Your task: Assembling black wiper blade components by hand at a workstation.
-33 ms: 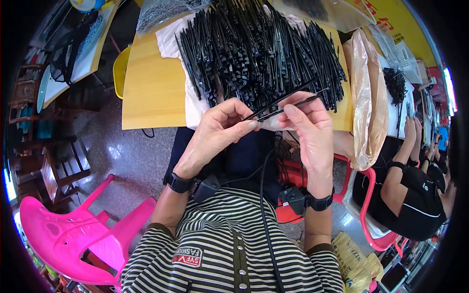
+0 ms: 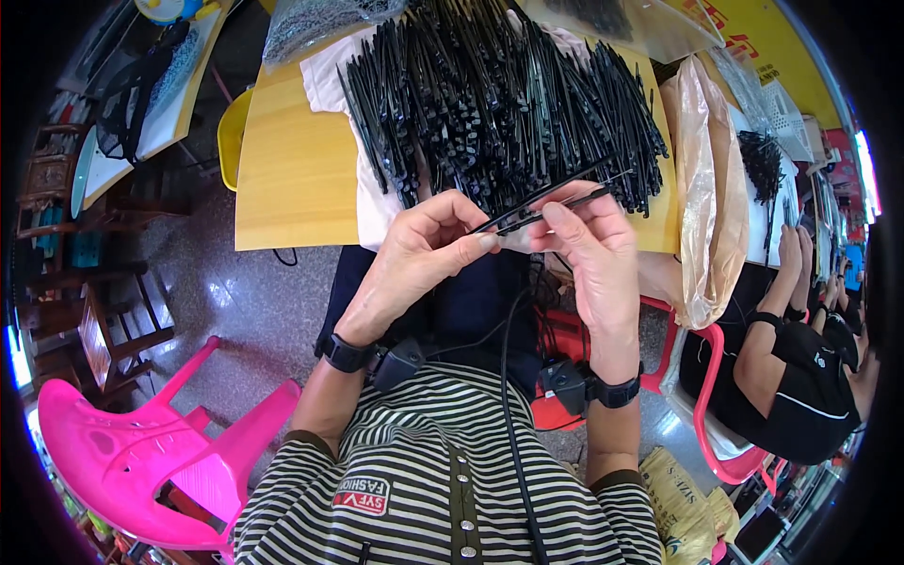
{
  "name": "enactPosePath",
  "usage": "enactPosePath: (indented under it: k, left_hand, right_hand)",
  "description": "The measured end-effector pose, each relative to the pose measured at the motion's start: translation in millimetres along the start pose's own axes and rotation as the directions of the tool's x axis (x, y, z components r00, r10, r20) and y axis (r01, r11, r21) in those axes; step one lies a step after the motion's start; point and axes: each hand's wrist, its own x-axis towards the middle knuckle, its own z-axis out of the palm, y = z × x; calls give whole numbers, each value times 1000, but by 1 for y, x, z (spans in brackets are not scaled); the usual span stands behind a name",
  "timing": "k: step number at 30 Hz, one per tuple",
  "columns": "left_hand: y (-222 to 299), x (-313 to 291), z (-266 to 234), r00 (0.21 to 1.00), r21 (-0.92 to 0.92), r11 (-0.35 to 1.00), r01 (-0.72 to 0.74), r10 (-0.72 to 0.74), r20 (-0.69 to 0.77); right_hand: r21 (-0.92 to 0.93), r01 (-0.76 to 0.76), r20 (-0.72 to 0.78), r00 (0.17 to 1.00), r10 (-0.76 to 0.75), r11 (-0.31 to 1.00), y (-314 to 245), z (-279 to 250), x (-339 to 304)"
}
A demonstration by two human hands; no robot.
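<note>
In front of me my left hand is closed, thumb and forefinger pinching the near ends of thin black sticks. One thin black stick slants up and right from those fingertips. Just below it lies a second, partly thicker piece, which my right hand holds between thumb and bent fingers. Its far tip looks thin. The exact kind of these pieces is too fine to tell. Beyond my hands, a large pile of similar black sticks lies on a pale cloth.
The cloth and pile lie on a yellow wooden table. A pinkish plastic bag hangs at its right edge. A pink plastic chair is at my left. Another person in black sits at the right. A black cable runs down my front.
My right hand has shifted slightly left, its thumb a little lower and closer to the left fingertips. The sticks between the hands tilt slightly differently. My left hand stays nearly still.
</note>
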Motion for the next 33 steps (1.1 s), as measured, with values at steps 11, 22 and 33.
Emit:
enactPosePath:
  k: [11, 22, 33]
  left_hand:
    - [-3, 2, -1, 1000, -143, 989, 30, -30, 3]
    - [-10, 11, -4, 995, -339, 935, 101, -89, 50]
    - [-9, 13, -1, 994, -217, 970, 106, -95, 59]
  right_hand:
    - [16, -133, 71, 989, 132, 991, 1, 2, 1]
    - [-12, -139, 84, 987, 139, 990, 2, 2, 3]
    - [-115, -121, 73, 989, 129, 986, 2, 1, 6]
